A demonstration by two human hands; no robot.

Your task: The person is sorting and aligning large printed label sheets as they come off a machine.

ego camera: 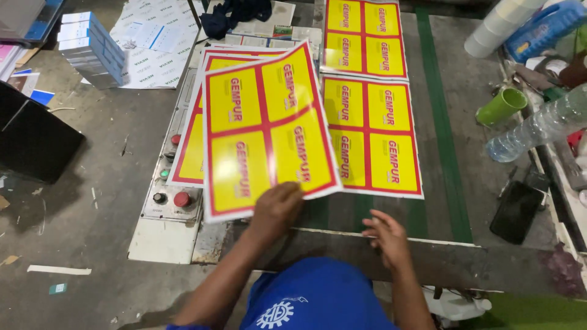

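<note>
Your left hand (276, 211) pinches the bottom edge of a yellow-and-red printed sheet (267, 128), lifted and tilted above the stack of like sheets (191, 153) over the control panel (171, 198); you look to be mid-transfer. Your right hand (387, 237) hovers empty, fingers loosely spread, near the conveyor belt (440, 159); laying the sheet beside the sheets already on the belt (372, 137) calls for squaring its edges; it looks glossy, thin, slightly bowed.

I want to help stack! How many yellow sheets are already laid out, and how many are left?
Two yellow sheets lie flat on the belt: a near one and a far one. The left hand holds up another sheet by its bottom edge; the right hand hovers empty by the belt edge. At least one more sheet waits underneath; how many, I can't tell.
</note>
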